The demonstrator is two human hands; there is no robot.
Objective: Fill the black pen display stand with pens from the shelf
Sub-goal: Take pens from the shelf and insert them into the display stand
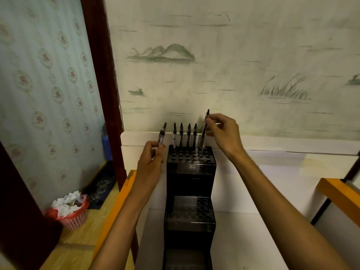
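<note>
Two raised hands point(151, 154) point(224, 131), each pinching pens point(204, 131).

Both bare forearms reach forward and up from the bottom of the view, converging toward the middle; the left hand point(151, 154) is raised with its back toward the camera, fingers curled and closed in a pinch, thumb and forefinger uppermost; its wrist is nearly straight in line with the forearm. The right hand point(224, 131) sits higher and farther forward — wrist bent so that the hand points leftward; its thumb and fingertips point(208, 121) are drawn together in a pinch, the remaining fingers curled loosely beneath. The two hands are apart, not touching each other.
</note>
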